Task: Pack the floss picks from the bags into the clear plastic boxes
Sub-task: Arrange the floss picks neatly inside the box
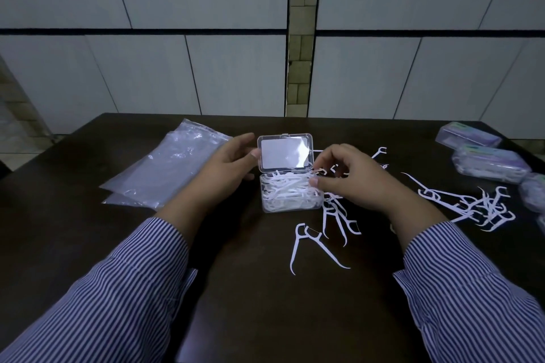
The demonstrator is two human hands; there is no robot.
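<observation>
A clear plastic box stands mid-table, heaped with white floss picks, its hinged lid upright. My left hand steadies the lid's left edge with thumb and fingers. My right hand is at the box's right rim, fingertips pinched on picks there. Loose floss picks lie in front of and to the right of the box, and a bigger pile of picks lies further right.
Flattened clear plastic bags lie at the left of the dark table. Closed plastic boxes with purple labels line the right edge. A tiled wall rises behind the table's far edge.
</observation>
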